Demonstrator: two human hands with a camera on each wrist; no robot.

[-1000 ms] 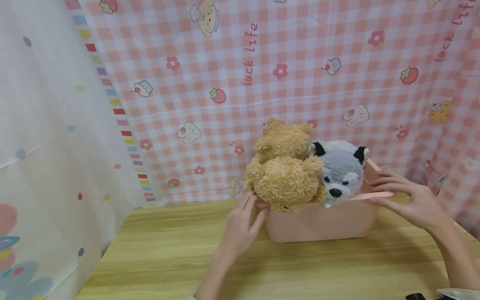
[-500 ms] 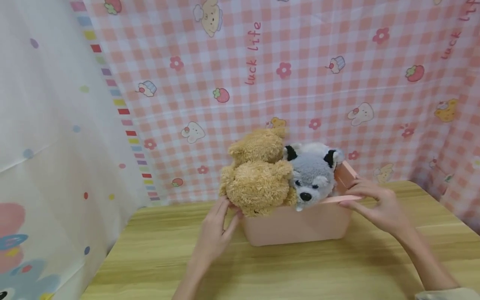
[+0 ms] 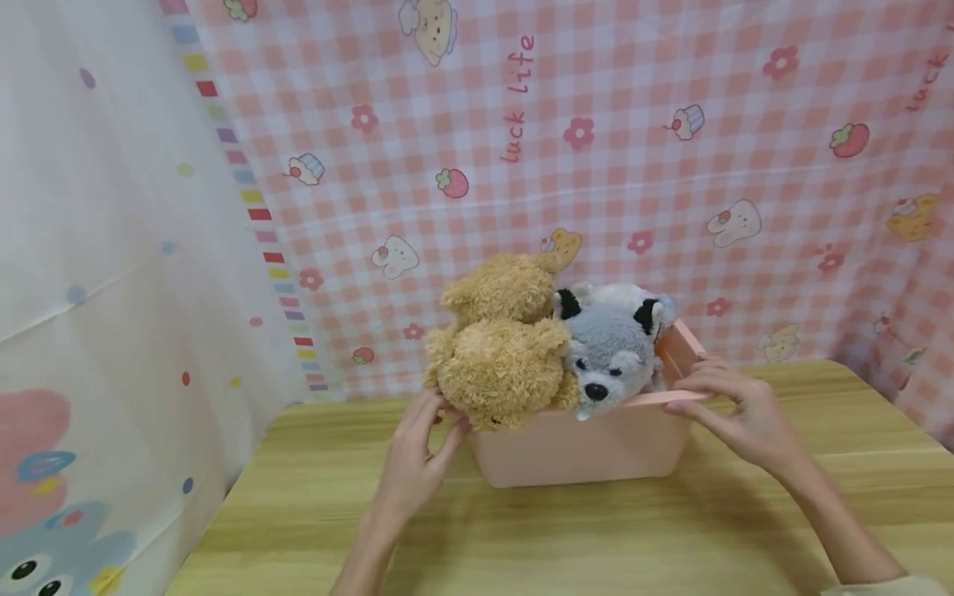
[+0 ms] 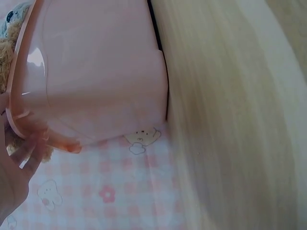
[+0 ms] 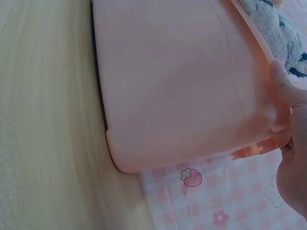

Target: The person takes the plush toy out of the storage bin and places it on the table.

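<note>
A pink plastic storage box is on the wooden table, filled above its rim with plush toys. Golden-brown plush, in two shaggy mounds, fills the left half; a grey and white husky plush toy with black ears leans over the front rim to the right. My left hand grips the box's left end at the rim, fingers partly hidden under it. At the opposite end my right hand holds the rim, thumb at the front corner and fingers round the end. A thin dark line runs along the base in both wrist views.
The wooden table extends to the left, right and front of the box. Behind it hangs a pink checked cloth with printed cartoons. A white patterned curtain lines the left side.
The box, with the plush toys in it, has shifted left along the table, both hands moving with it. Most of this came in the first half second. The head view has turned slightly.
</note>
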